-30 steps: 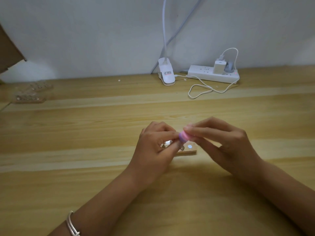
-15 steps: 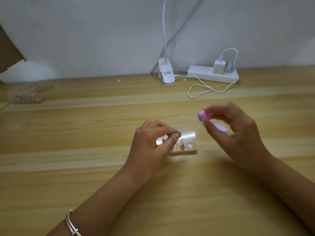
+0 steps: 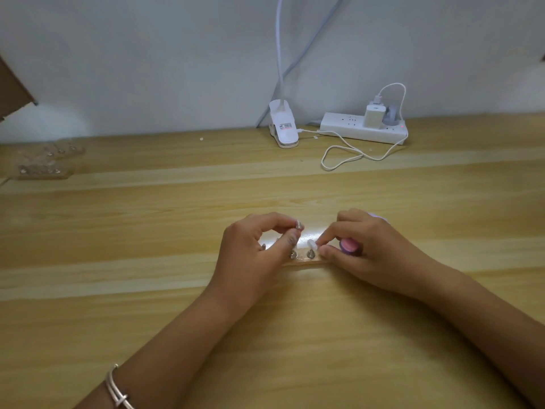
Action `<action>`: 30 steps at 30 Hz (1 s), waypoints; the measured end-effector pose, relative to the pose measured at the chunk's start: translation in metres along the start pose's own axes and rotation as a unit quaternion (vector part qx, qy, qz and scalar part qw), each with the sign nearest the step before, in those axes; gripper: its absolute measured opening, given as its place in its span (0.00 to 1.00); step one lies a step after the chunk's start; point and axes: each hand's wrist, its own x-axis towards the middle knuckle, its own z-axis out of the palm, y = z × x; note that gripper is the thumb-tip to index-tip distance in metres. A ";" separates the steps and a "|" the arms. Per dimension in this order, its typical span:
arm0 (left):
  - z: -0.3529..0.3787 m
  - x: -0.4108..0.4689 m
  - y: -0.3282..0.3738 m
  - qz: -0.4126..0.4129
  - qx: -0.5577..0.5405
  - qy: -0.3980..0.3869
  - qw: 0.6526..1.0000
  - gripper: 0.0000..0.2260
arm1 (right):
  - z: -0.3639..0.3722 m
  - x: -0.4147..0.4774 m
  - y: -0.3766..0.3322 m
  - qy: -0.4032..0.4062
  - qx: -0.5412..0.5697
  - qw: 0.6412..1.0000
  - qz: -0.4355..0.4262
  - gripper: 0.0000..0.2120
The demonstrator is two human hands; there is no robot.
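1. Far off to the left of the left hand (image 3: 253,252), two clear plates (image 3: 44,169) lay on the table (image 3: 147,231).
2. The left wrist bore a bangle (image 3: 116,391).
3. The left hand rested over the left end of a small block (image 3: 300,262), its thumb and forefinger pinching a screw (image 3: 299,225) just above it.
4. Between the hands, which were close but apart, two screw heads (image 3: 310,254) stood in the block.
5. The right hand (image 3: 371,252) pinched a small white piece (image 3: 312,244) at its fingertips, just above the right-hand screw head. Its curled fingers held a pink tool (image 3: 349,245).
6. Well beyond both hands stood a lamp clip (image 3: 283,128), and to its right a power strip (image 3: 354,128).
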 end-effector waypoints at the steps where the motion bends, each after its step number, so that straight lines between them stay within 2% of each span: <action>1: 0.000 -0.001 0.000 0.004 0.000 0.001 1.000 0.06 | 0.000 0.001 0.001 0.003 0.012 1.000 0.007 0.00; 8: 0.001 -0.002 0.001 0.014 0.003 0.000 1.000 0.09 | -0.010 0.003 -0.003 0.060 0.105 0.991 0.059 0.06; 11: 0.002 -0.001 0.001 0.022 0.005 0.006 1.000 0.09 | -0.016 0.002 -0.009 0.055 0.254 0.958 0.124 0.08; 14: 0.004 -0.002 0.003 0.040 0.003 0.009 0.999 0.08 | -0.022 -0.001 -0.021 -0.011 0.363 0.919 0.150 0.09; 16: 0.005 -0.003 0.003 0.049 -0.003 0.000 0.999 0.04 | -0.022 -0.002 -0.027 -0.046 0.370 0.915 0.151 0.13; 19: 0.005 -0.004 0.004 0.053 -0.012 -0.004 0.999 0.03 | -0.020 -0.002 -0.033 -0.058 0.372 0.910 0.173 0.15; 27: 0.007 -0.005 0.007 0.072 -0.010 -0.003 0.997 0.04 | -0.019 -0.003 -0.037 -0.065 0.392 0.894 0.205 0.11; 30: 0.007 -0.006 0.008 0.068 -0.013 0.000 0.998 0.04 | -0.019 -0.003 -0.037 -0.068 0.398 0.889 0.214 0.13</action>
